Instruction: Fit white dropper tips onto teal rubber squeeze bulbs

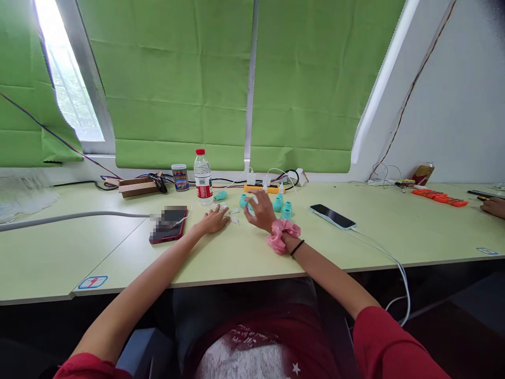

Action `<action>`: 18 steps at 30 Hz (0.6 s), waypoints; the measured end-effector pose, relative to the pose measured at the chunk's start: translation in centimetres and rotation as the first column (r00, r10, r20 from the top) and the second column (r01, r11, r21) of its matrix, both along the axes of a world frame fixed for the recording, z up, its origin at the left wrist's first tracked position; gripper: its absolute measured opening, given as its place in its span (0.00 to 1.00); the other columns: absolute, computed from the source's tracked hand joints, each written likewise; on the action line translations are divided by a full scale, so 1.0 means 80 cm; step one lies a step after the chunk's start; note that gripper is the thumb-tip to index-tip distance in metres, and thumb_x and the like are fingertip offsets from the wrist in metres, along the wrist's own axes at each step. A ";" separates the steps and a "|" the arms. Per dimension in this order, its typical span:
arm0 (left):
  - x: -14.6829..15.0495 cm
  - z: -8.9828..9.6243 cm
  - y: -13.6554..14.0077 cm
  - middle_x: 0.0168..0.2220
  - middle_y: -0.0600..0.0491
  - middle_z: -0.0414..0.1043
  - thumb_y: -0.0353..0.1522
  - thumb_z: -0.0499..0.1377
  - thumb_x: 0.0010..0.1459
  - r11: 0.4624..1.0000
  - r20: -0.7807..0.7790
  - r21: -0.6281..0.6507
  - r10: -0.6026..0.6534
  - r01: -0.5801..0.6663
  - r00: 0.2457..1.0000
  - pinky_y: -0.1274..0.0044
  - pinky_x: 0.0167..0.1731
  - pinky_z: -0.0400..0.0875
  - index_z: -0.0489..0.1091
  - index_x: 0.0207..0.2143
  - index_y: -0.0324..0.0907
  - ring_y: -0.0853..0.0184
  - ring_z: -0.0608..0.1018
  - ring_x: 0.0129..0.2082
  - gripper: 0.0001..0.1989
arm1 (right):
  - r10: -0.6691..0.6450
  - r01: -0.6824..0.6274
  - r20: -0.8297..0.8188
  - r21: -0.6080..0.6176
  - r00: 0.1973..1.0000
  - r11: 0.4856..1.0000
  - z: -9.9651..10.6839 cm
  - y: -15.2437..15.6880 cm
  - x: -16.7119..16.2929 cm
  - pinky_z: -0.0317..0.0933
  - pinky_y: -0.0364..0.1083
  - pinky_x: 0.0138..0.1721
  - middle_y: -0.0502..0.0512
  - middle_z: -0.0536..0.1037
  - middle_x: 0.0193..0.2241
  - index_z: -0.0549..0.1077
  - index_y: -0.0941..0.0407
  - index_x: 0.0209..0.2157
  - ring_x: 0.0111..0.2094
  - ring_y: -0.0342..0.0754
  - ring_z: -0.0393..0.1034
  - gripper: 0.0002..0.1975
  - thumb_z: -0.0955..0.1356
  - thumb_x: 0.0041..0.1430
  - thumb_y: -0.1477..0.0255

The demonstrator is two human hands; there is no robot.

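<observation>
Teal pieces (286, 211), at least four, lie well back from the front edge of the pale table (244, 258), beyond a stretch of bare top. Left hand (215, 220) spreads among small white bits (235, 220); right hand (260, 211) curls beside the teal ones, any pinch impossible to tell. Two phones (333, 216), one bottle (203, 179); green blinds (169, 79) behind.

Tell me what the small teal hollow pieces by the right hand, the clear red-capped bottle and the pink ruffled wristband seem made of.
Small teal hollow pieces: rubber or soft plastic, fairly smooth; uniform, moulded-looking colour, but the look leaves open which.
Clear red-capped bottle: likely thin, glossy plastic; see-through, ribbed sides.
Pink ruffled wristband: apparently fabric, slightly shiny; soft gathered folds.
</observation>
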State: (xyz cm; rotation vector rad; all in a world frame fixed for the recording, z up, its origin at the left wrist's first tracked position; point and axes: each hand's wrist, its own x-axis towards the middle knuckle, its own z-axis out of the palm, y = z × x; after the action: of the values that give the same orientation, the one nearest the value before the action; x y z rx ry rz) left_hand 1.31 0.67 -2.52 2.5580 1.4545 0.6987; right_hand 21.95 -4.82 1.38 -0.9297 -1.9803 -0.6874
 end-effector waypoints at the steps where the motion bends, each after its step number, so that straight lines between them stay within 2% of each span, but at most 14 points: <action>1: 0.001 -0.002 0.001 0.53 0.40 0.54 0.40 0.50 0.51 1.000 -0.008 -0.019 -0.003 0.003 1.000 0.63 0.47 0.52 0.59 0.49 0.41 0.51 0.59 0.52 0.23 | 0.012 -0.012 0.042 -0.006 0.999 1.000 -0.003 0.000 -0.005 0.50 0.49 0.46 0.60 0.62 0.44 0.67 0.58 0.37 0.46 0.52 0.53 0.10 0.59 0.52 0.73; 4: 0.004 -0.001 0.001 0.50 0.41 0.59 0.36 0.50 0.50 1.000 -0.032 -0.020 -0.019 0.019 0.999 0.67 0.47 0.54 0.60 0.48 0.40 0.55 0.62 0.50 0.22 | -0.049 0.054 0.058 -0.086 0.997 0.995 -0.009 0.010 -0.004 0.53 0.48 0.42 0.60 0.64 0.41 0.69 0.59 0.34 0.44 0.52 0.55 0.09 0.60 0.51 0.75; 7: 0.008 0.011 -0.006 0.49 0.44 0.61 0.32 0.51 0.47 0.996 -0.022 0.069 -0.053 0.054 0.998 0.69 0.47 0.55 0.62 0.47 0.41 0.58 0.63 0.49 0.21 | -0.098 0.099 0.016 -0.236 0.995 0.967 -0.011 0.025 0.015 0.55 0.46 0.38 0.58 0.68 0.34 0.70 0.60 0.30 0.39 0.50 0.59 0.07 0.62 0.48 0.75; 9: 0.011 0.022 -0.014 0.46 0.46 0.63 0.29 0.50 0.46 0.982 -0.018 0.170 -0.081 0.083 0.997 0.69 0.47 0.56 0.65 0.44 0.41 0.59 0.64 0.47 0.20 | -0.067 0.058 -0.016 -0.328 0.998 0.943 -0.010 0.029 0.027 0.56 0.44 0.36 0.56 0.69 0.30 0.70 0.60 0.28 0.36 0.47 0.61 0.06 0.64 0.46 0.75; 12: 0.020 0.035 -0.029 0.35 0.48 0.68 0.30 0.51 0.44 0.959 -0.019 0.260 -0.110 0.112 0.994 0.71 0.40 0.61 0.70 0.35 0.40 0.61 0.68 0.38 0.15 | 0.042 -0.055 -0.040 -0.429 0.998 0.902 -0.009 0.025 0.028 0.56 0.42 0.33 0.52 0.70 0.27 0.70 0.59 0.29 0.30 0.43 0.62 0.08 0.65 0.45 0.71; 15: 0.028 0.039 -0.042 0.24 0.52 0.67 0.32 0.53 0.42 0.970 -0.064 0.165 -0.171 0.179 0.983 0.76 0.32 0.62 0.71 0.32 0.41 0.65 0.70 0.28 0.13 | 0.118 -0.091 0.030 -0.458 0.993 0.884 -0.009 0.015 0.017 0.56 0.41 0.31 0.52 0.71 0.27 0.71 0.58 0.31 0.30 0.43 0.63 0.12 0.66 0.46 0.65; 18: 0.033 0.035 -0.047 0.23 0.52 0.67 0.31 0.54 0.40 0.972 -0.109 0.126 -0.185 0.198 0.977 0.77 0.28 0.61 0.72 0.31 0.42 0.65 0.70 0.26 0.13 | 0.051 -0.004 0.110 -0.391 0.993 0.920 -0.012 0.012 0.010 0.56 0.43 0.34 0.56 0.70 0.34 0.71 0.58 0.36 0.37 0.47 0.62 0.14 0.65 0.47 0.67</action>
State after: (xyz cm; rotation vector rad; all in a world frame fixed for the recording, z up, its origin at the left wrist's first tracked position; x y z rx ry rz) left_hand 3.98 -3.07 0.29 2.8252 1.1998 0.6759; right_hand 22.74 -3.83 0.39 -1.1128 -2.2814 -0.3382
